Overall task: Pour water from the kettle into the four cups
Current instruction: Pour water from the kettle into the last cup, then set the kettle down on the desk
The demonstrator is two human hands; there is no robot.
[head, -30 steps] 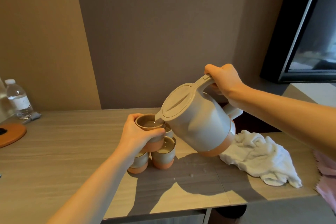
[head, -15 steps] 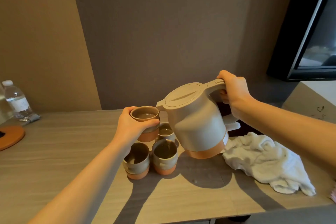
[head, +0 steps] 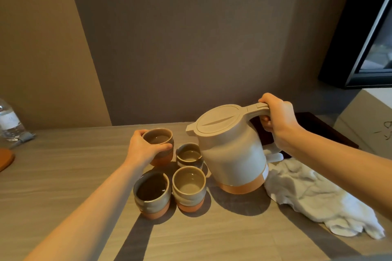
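Note:
A beige kettle point(head: 231, 150) with an orange base stands nearly upright, low over the wooden table point(head: 63, 176), lid closed. My right hand point(head: 277, 118) grips its handle. My left hand point(head: 144, 150) wraps around the back-left cup point(head: 159, 144), which holds water and sits at table level. Three more grey-and-orange cups stand beside it: the back-right cup point(head: 188, 155), the front-right cup point(head: 188, 186) and the front-left cup point(head: 151, 193). All show water inside.
A crumpled white towel point(head: 314, 199) lies right of the kettle. A dark tray point(head: 322, 131) sits behind it. At the far left stand a water bottle point(head: 8, 123) and an orange coaster point(head: 5, 160). A black-framed screen point(head: 369, 34) hangs on the right.
The kettle has tipped back from pouring to upright and come down toward the table. My left hand has lowered the cup from under the spout to the table beside the other cups.

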